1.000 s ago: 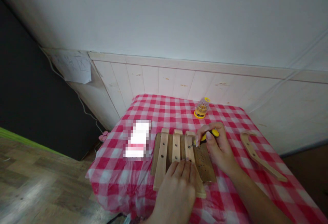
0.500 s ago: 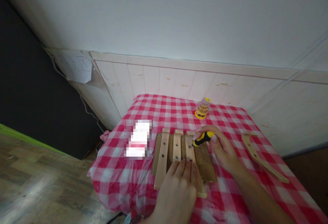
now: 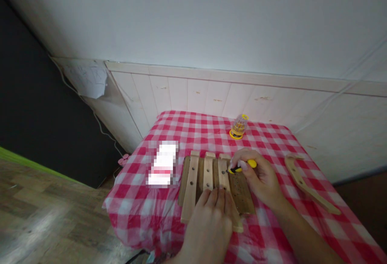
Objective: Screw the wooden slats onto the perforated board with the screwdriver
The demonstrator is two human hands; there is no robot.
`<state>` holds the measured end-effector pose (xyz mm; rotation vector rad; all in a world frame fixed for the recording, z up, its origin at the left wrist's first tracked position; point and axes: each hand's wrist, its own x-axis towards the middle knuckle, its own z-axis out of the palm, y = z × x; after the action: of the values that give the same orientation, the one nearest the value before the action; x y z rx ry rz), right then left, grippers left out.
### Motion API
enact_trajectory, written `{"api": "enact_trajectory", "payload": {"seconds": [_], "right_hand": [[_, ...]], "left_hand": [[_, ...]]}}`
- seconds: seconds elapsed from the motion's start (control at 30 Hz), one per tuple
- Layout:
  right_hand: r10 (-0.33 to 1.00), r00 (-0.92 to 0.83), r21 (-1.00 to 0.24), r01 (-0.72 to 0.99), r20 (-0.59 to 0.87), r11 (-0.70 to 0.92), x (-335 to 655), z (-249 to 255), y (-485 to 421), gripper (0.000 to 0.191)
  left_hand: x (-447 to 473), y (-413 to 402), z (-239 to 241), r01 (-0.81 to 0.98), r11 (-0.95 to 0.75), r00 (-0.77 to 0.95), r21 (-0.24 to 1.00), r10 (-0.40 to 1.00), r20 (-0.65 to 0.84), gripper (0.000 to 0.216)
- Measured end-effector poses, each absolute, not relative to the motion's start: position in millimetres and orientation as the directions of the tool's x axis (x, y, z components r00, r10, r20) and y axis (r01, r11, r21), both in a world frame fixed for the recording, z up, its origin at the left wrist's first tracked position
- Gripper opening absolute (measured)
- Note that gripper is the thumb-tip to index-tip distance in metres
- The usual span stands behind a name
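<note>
Case (image 3: 241, 123), clear, stands on cloth (image 3: 136, 201); I see yellow bits (image 3: 238, 129) inside. Right hand (image 3: 259, 177) grips screwdriver (image 3: 252, 163); left hand (image 3: 209, 224) flat on slats (image 3: 208, 175).

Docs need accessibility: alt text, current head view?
Right hand holds a yellow-and-black screwdriver at the rightmost of three wooden strips on a board; left hand rests on the middle and right strips. A fourth strip lies to the right on the checked tablecloth, a yellow-based container beyond.
</note>
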<state>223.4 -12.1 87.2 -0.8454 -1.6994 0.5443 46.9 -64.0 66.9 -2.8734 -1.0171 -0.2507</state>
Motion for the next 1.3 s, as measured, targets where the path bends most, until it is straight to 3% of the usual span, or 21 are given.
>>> {"api": "enact_trajectory", "payload": {"seconds": [0.23,0.43,0.8,1.07,1.2,1.3], "right_hand": [[0.784,-0.053,-0.734,0.316,0.618,0.601,226,72,-11,0.026],[0.798,-0.154,-0.759,0.248,0.583,0.602,226,69,-14,0.039],[0.739,-0.187,-0.656,0.357,0.647,0.665,230,86,-8,0.020],[0.777,-0.126,-0.713,0.328,0.617,0.620,224,74,-10,0.010],[0.735,-0.093,-0.678,0.324,0.672,0.660,221,69,-10,0.023],[0.672,-0.092,-0.611,0.340,0.735,0.715,221,70,-9,0.017]], "left_hand": [[50,-64,68,0.626,-0.776,0.771,-0.071,0.604,0.201,0.031],[50,-64,64,0.625,-0.776,0.770,-0.090,0.593,0.235,0.030],[47,-63,65,0.624,-0.780,0.762,-0.049,0.593,0.261,0.029],[47,-65,63,0.633,-0.773,0.745,-0.036,0.596,0.301,0.031],[47,-65,62,0.630,-0.776,0.749,-0.033,0.595,0.293,0.031],[48,-65,61,0.623,-0.781,0.758,-0.045,0.588,0.282,0.032]]}}
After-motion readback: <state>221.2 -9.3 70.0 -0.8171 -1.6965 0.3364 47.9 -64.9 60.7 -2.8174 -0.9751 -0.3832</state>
